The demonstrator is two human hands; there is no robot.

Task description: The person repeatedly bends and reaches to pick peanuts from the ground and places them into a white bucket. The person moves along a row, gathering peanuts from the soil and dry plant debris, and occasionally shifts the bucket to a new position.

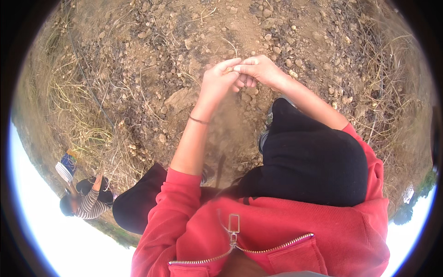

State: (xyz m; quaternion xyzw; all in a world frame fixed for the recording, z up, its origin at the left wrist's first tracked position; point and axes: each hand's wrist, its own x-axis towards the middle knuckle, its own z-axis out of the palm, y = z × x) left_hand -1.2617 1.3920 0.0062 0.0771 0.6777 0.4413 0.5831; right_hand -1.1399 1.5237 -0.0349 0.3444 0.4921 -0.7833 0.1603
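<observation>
My left hand and my right hand meet above the soil in front of me. Between the fingertips is a small tan pod, which looks like a peanut; the fingers hide most of it. My left thumb and fingers curl around the pod. From the other side, my right thumb and forefinger pinch its end. A thin dry stem shows just beyond the fingers, and I cannot tell whether it joins the pod.
Cloddy soil with stones lies ahead. Dry pulled plants with peanut pods form a row on the left, crossed by a thin dark hose. More dry stalks lie right. Another person is at the lower left.
</observation>
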